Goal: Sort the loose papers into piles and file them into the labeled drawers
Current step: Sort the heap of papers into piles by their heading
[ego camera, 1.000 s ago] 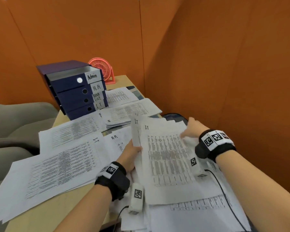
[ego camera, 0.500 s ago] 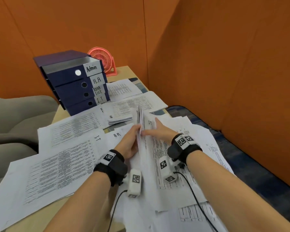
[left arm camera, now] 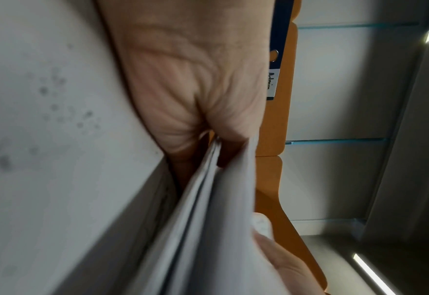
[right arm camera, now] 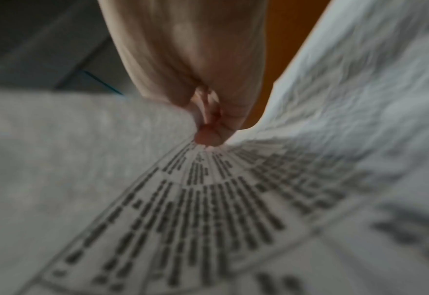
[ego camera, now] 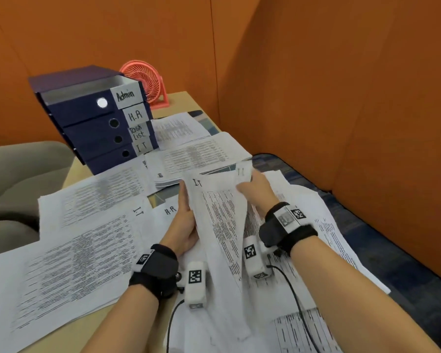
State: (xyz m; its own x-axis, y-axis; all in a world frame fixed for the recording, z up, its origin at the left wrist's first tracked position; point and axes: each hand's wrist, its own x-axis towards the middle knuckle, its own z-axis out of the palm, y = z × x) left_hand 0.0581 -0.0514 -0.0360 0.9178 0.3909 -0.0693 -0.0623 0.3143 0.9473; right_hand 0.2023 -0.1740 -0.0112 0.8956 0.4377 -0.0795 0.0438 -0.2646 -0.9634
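Papers (ego camera: pixel 214 212), thin printed sheets bowed upright, pinched between both hands: left hand (ego camera: pixel 185 225), right hand (ego camera: pixel 256 189).

1. The left hand (ego camera: pixel 185 222) is held thumb-up, its fingers curled round the edge of a sheaf of papers (ego camera: pixel 214 212).
2. The right hand (ego camera: pixel 256 189) reaches forward, pinching a sheet's top corner.
3. Both forearms are bare, each with a black wrist strap.

Black wrist straps (ego camera: pixel 153 273), white tagged camera pods (ego camera: pixel 195 281), black cables (ego camera: pixel 172 324)
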